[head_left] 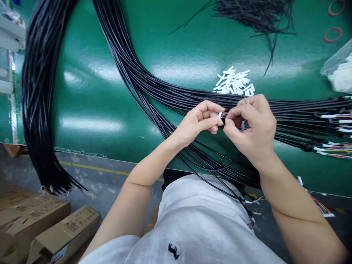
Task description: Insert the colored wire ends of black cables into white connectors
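Note:
Between thumb and fingertips, my left hand [199, 121] pinches a small white connector [220, 115]. Short coloured wires [224, 115] run from it toward my right hand [251, 126], whose fingers are closed on the wires where they meet a black cable end. My right fingers partly hide that join. Both hands are just above a thick bundle of black cables [162, 93] lying across the bench. Behind my right hand is a pile of small white tube pieces [235, 81]. At the right, other cable ends show white sleeves and coloured wires [337, 150].
A second black cable bundle [41, 91] hangs over the front edge of the green bench [82, 124] at left. Black ties [255, 14] lie at the back, near reddish rings [332, 34] and a plastic bag [341, 69]. Cardboard boxes [66, 231] stand on the floor.

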`<state>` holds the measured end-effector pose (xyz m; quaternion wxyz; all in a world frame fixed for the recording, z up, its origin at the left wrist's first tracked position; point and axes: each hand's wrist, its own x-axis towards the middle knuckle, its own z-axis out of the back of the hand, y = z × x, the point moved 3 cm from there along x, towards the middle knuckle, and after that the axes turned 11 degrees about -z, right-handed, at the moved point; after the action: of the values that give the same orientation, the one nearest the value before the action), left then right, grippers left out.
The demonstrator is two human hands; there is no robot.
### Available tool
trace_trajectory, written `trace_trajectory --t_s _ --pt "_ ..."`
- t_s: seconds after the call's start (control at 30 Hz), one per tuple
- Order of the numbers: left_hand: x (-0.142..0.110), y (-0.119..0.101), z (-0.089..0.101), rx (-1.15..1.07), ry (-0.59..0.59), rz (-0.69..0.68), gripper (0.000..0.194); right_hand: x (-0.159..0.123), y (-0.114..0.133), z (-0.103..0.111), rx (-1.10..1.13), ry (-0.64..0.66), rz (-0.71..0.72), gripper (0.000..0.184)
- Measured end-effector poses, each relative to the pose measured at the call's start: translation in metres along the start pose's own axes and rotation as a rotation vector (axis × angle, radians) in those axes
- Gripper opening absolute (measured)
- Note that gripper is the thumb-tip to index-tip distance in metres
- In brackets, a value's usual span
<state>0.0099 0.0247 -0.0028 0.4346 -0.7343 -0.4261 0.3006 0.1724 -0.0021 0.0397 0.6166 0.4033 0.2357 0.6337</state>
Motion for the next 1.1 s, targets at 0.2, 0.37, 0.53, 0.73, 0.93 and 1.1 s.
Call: trace_trajectory --t_s 0.2,0.37,0.53,0.73,0.93,1.1 --pt "0.001 0.002 -0.001 0.031 0.007 -0.036 0.049 0.000 0.001 0.000 0.017 0.026 -0.004 0.015" --pt "0.002 0.000 -0.002 0.016 0.024 -0.048 0.047 0.002 0.001 0.001 0.067 0.047 -0.011 0.016" --pt "0.005 -0.007 0.003 0.025 -0.121 -0.093 0.036 0.009 -0.013 0.003 0.438 0.177 -0.232 0.020" --pt "0.005 -0.009 0.003 -0.027 -0.138 -0.116 0.027 0.012 -0.027 0.005 0.664 0.178 -0.449 0.018" --pt "0.004 -0.009 0.000 -0.023 -0.130 -0.122 0.031 0.010 -0.017 0.007 0.667 0.249 -0.520 0.013" --pt "0.005 -0.009 0.000 -0.026 -0.137 -0.122 0.034 0.010 -0.017 0.005 0.721 0.308 -0.599 0.020"
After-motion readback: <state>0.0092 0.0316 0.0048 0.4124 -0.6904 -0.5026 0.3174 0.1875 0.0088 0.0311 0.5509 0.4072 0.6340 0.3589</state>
